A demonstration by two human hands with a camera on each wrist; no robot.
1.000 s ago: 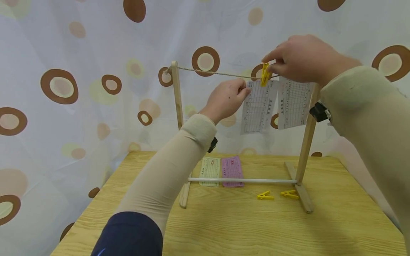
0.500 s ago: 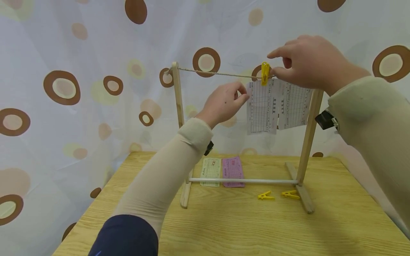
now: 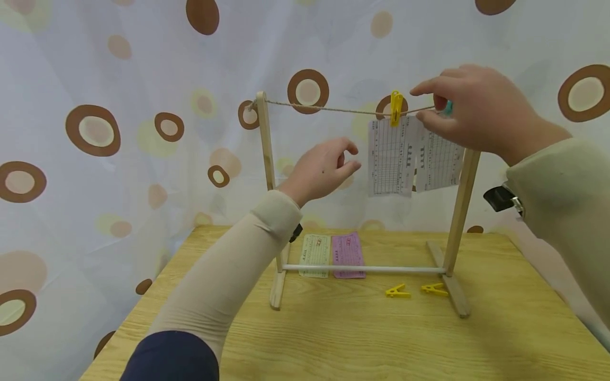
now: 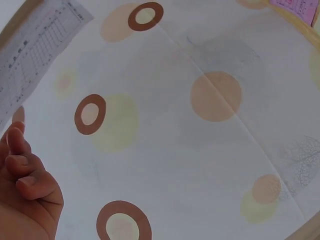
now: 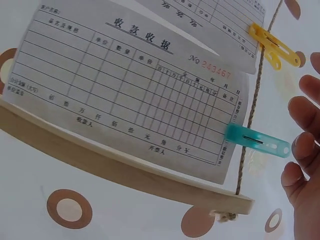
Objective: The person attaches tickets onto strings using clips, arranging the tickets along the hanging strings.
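At the rope (image 3: 329,109), head view, right hand (image 3: 486,111), holding nothing, is mostly hiding a teal clip (image 5: 257,144); left hand (image 3: 318,169) is hovering empty.

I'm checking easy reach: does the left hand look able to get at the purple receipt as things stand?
Probably yes: the left hand holds nothing and most of the purple receipt looks uncovered. Only the white crossbar crosses its near end in the head view.

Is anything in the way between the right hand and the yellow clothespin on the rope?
Nothing visible: the head view shows an open gap between the right hand and the yellow clothespin. The teal clothespin shows behind the hand there, outside that gap.
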